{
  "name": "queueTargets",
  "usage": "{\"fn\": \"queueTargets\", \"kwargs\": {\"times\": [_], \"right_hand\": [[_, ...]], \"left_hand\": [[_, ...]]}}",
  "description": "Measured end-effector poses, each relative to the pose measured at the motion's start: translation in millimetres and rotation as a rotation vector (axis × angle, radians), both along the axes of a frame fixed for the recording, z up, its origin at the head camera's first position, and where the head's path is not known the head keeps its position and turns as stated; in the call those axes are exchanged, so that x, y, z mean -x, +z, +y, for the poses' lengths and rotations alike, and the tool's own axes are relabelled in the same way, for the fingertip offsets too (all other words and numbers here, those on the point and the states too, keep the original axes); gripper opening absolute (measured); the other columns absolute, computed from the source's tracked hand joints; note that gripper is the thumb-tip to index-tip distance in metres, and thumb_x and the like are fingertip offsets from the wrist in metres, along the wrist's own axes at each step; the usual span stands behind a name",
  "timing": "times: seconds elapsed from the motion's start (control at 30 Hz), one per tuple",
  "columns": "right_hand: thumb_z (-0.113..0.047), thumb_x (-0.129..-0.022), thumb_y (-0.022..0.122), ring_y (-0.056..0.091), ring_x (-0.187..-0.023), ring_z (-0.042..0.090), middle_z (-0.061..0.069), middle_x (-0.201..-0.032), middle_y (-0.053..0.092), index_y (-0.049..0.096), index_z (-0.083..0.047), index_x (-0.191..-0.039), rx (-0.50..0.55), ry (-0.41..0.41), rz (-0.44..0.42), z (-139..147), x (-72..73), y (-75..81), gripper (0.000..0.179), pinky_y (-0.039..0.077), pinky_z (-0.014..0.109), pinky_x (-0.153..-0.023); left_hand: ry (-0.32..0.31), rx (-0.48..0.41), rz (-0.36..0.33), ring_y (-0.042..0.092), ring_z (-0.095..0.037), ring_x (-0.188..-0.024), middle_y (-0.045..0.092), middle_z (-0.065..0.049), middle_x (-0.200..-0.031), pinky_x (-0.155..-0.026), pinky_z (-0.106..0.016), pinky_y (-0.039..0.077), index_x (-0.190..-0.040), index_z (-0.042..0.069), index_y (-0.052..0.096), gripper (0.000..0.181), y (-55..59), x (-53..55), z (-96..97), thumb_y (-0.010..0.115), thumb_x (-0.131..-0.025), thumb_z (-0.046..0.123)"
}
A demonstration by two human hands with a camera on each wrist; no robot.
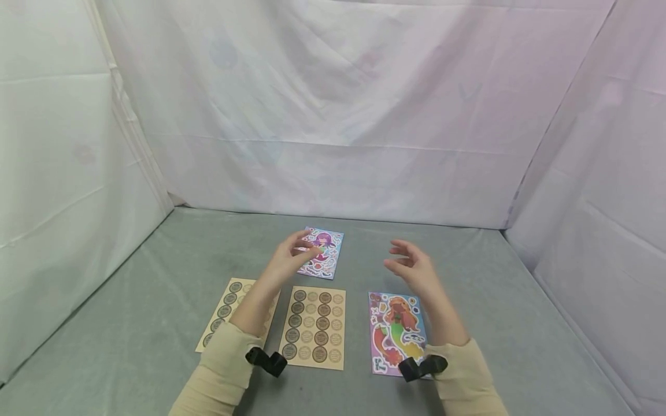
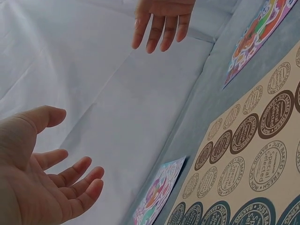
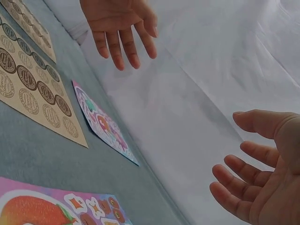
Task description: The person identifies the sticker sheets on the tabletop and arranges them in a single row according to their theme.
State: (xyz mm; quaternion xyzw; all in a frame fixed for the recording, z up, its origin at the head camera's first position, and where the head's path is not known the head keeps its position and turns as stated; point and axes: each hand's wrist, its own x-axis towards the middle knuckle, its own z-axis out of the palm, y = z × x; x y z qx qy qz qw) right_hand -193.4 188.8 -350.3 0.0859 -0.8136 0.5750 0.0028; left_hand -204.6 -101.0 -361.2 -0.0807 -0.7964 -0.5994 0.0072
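Note:
My left hand [image 1: 291,255] is raised above the table with fingers loosely bent and nothing in them. In the head view it partly covers a purple-haired mermaid sticker sheet [image 1: 326,254] at the back. My right hand [image 1: 413,266] hovers with relaxed fingers, also holding nothing, beyond an orange-haired mermaid sticker sheet [image 1: 387,329]. Between the forearms lies a tan sheet of round label stickers [image 1: 314,326] in brown, dark and pale columns. A second tan label sheet [image 1: 221,315] is partly hidden under the left forearm. Both palms [image 2: 33,187] face inward, apart from each other.
The sheets lie flat on a grey cloth-covered table [image 1: 130,300]. White curtains [image 1: 333,115] enclose the back and both sides. A black strap mount sits on each wrist, the left mount [image 1: 266,361] above the table near the middle label sheet.

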Motion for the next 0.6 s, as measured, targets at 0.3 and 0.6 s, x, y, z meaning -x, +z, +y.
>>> {"fn": "queueTargets", "kwargs": {"times": [0.3, 0.6], "right_hand": [[-0.012, -0.09, 0.067, 0.054, -0.112, 0.03, 0.018, -0.131, 0.05, 0.045, -0.006, -0.139, 0.06, 0.003, -0.028, -20, 5.9, -1.6, 0.055, 0.046, 0.043, -0.094], [-0.012, -0.089, 0.069, 0.054, -0.112, 0.029, 0.017, -0.131, 0.052, 0.046, -0.008, -0.139, 0.093, -0.024, -0.05, -36, 7.4, -4.0, 0.055, 0.046, 0.041, -0.093]], "left_hand": [[0.07, 0.014, -0.053, 0.048, -0.034, -0.12, 0.051, -0.017, -0.132, -0.096, -0.05, 0.043, -0.146, 0.012, 0.038, 0.062, -5.9, 5.0, -12.5, 0.064, -0.092, 0.024], [0.116, -0.011, -0.078, 0.048, -0.037, -0.12, 0.052, -0.02, -0.13, -0.098, -0.05, 0.041, -0.146, 0.008, 0.037, 0.06, -10.0, 9.6, -21.3, 0.062, -0.092, 0.019]]}}
